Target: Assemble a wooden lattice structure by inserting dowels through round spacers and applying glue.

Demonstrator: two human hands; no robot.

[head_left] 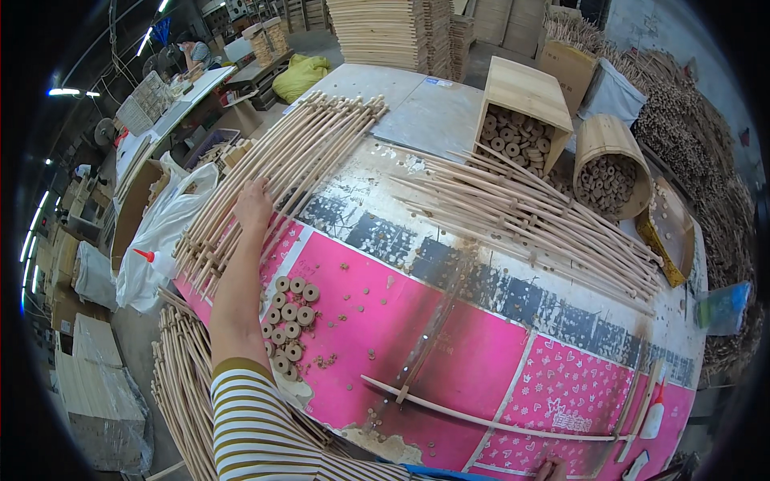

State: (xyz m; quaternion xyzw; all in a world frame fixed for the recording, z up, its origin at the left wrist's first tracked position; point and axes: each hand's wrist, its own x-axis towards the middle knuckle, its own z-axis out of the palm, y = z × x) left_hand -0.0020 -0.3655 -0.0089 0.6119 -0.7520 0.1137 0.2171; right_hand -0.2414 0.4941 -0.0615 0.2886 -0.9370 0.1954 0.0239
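My left hand (255,202) reaches to the far left, its fingers curled round a wooden rod in a large pile of rods (297,152). Many of these rods carry small wooden pieces near their near ends. My right hand (550,469) shows only partly at the bottom edge, and its fingers are mostly hidden. Just beyond it, a single long wooden rod (489,422) lies across the pink table covering (385,321), with a small wooden block (402,394) near its left end. Beside my left forearm sit several round wooden discs with centre holes (289,311).
A second rod pile (521,208) lies at the back right. Behind it are a wooden box (525,104) and a wooden barrel (609,156) of discs. White glue bottles stand at right (654,417) and left (156,260). More rods (184,385) lean below the table's left edge.
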